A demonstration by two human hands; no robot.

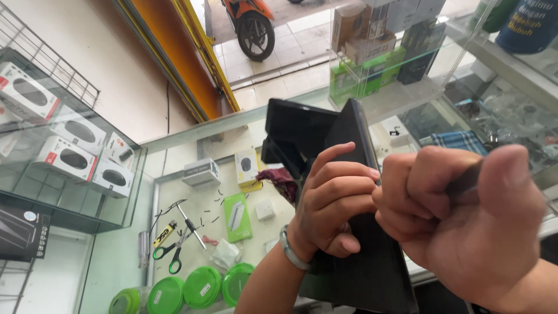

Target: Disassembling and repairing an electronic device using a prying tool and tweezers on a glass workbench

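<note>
Both hands grip one black tablet (360, 256): left hand (334, 197) on its edge, right hand (465, 227) fisted around one thin tool (465, 180); three green lids (200, 286) below.

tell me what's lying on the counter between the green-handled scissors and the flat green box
In the head view, a crumpled white bit of plastic or paper and a small reddish scrap lie between the green-handled scissors and the flat green box, beside a slim metal tool.

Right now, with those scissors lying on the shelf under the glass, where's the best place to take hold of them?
Take the scissors by the green handle loops, coming straight down from above. They lie flat, loops toward the green lids, blades pointing away up the shelf beside the screwdriver. The loops are the widest, blunt part; the blades are thin and sharp.
</note>
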